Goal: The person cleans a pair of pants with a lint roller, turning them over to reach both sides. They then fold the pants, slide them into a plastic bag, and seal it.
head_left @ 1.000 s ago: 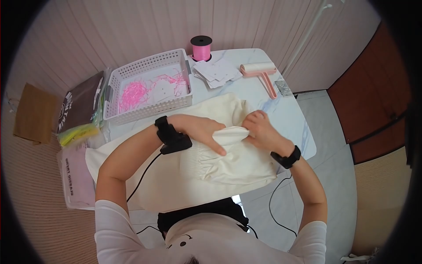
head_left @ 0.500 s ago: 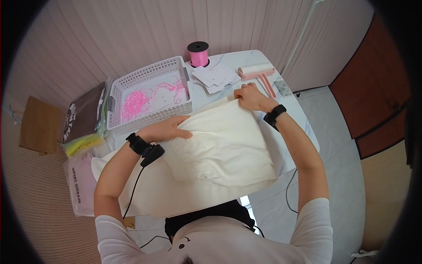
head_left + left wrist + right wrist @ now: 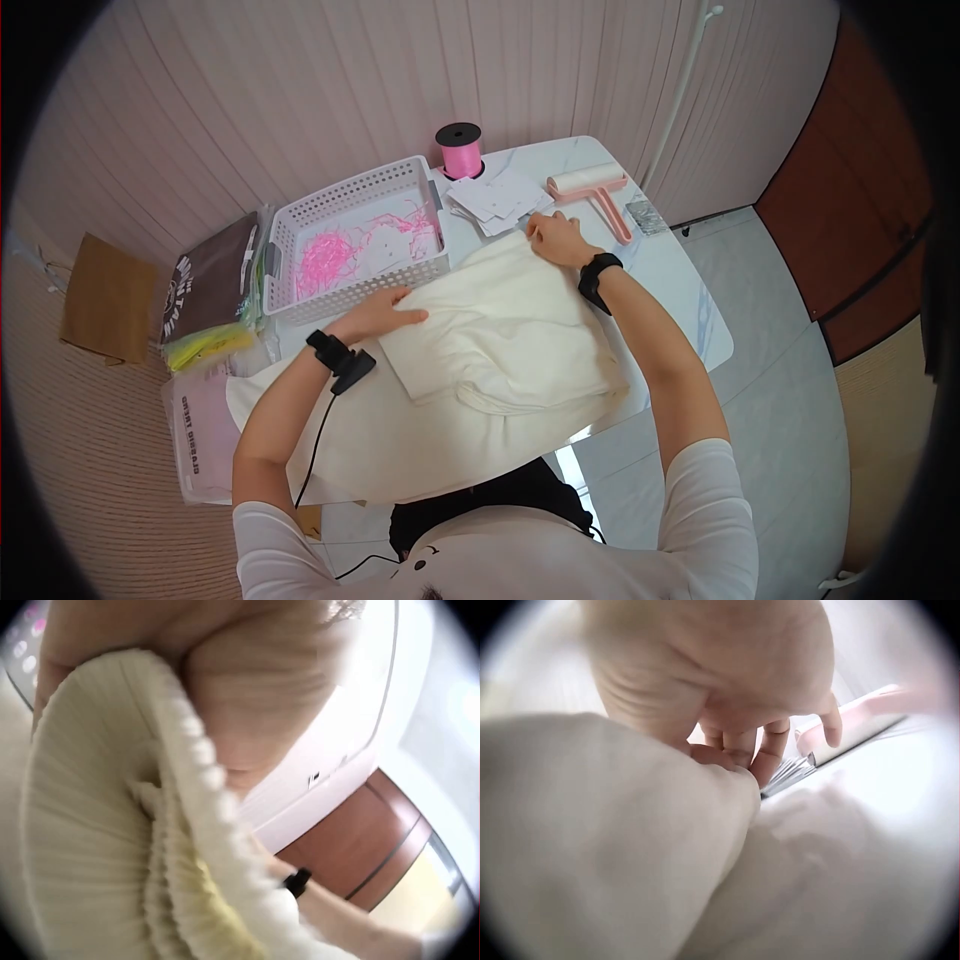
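A cream garment (image 3: 505, 330) with a gathered elastic band lies folded across the table, its lower part hanging over the near edge. My left hand (image 3: 372, 314) grips it at its left side, thumb on top. In the left wrist view the ruffled elastic band (image 3: 82, 795) bends up between the thumb and fingers. At the garment's far right corner my right hand (image 3: 558, 240) pinches the cloth edge. The right wrist view shows the fingertips (image 3: 739, 746) curled over that cream edge, close above the tabletop.
Behind the garment stands a white basket (image 3: 360, 293) holding pink shredded paper (image 3: 328, 262). A pink ribbon spool (image 3: 461, 155), white cards (image 3: 495, 200) and a pink-handled lint roller (image 3: 600, 200) lie along the back. Bagged clothes (image 3: 205, 285) are at the left.
The right hand moved from the garment's middle to its far right corner, drawing the cloth out flatter. The left hand shifted left to the garment's left side.
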Motion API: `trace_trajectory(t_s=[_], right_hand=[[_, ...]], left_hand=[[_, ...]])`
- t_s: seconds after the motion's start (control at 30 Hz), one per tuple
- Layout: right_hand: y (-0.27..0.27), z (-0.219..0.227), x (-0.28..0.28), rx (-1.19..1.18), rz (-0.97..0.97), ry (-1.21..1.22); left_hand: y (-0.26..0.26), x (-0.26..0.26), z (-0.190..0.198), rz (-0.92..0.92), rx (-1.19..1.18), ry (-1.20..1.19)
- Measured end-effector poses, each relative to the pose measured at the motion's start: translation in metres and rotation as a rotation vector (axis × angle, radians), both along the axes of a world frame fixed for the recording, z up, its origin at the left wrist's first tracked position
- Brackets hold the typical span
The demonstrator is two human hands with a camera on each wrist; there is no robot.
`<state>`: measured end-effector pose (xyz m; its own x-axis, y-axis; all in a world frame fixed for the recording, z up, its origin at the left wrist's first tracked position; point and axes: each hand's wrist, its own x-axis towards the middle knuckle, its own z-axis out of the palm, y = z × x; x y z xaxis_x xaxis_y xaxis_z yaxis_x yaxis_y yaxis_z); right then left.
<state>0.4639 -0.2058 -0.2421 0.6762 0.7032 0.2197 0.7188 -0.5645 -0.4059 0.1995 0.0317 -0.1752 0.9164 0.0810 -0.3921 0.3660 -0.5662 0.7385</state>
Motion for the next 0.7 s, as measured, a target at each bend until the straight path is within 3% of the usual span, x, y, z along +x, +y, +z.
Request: trace_trajectory(t_s=[0.07,0.17,0.2,0.23,0.3,0.4,0.53,0.63,0.7], right_hand=[[0.0,-0.01,0.006,0.08,0.002,-0.105],[-0.019,0.006,0.027,-0.13,-0.161,0.071],[-0.033,0.061,0.0,-0.363,-0.146,0.454],[-0.043,0.069,-0.011,-0.357,-0.198,0.659],[-0.063,0.071,-0.028,-0.442,-0.134,0.841],[-0.092,0.062,-0.057,-0.371,0.006,0.89],[-0.133,0.053,-0.113,-0.061,-0.107,0.393],[-0.14,0.057,-0.178,0.127,0.177,-0.049],[-0.13,0.051,-0.224,0.109,0.25,-0.146]], left_hand=[[0.006,-0.003,-0.02,0.008,0.137,-0.047],[0.004,-0.013,-0.016,-0.009,0.192,-0.048],[0.002,-0.017,-0.012,-0.02,0.187,-0.04],[0.003,-0.02,-0.012,-0.012,0.162,-0.04],[0.005,-0.023,-0.011,-0.001,0.113,-0.037],[0.002,-0.027,0.004,0.0,0.009,-0.045],[-0.004,-0.015,0.008,-0.123,0.239,0.032],[-0.014,0.001,0.011,-0.173,0.3,0.045],[-0.02,0.014,0.012,-0.232,0.338,0.05]])
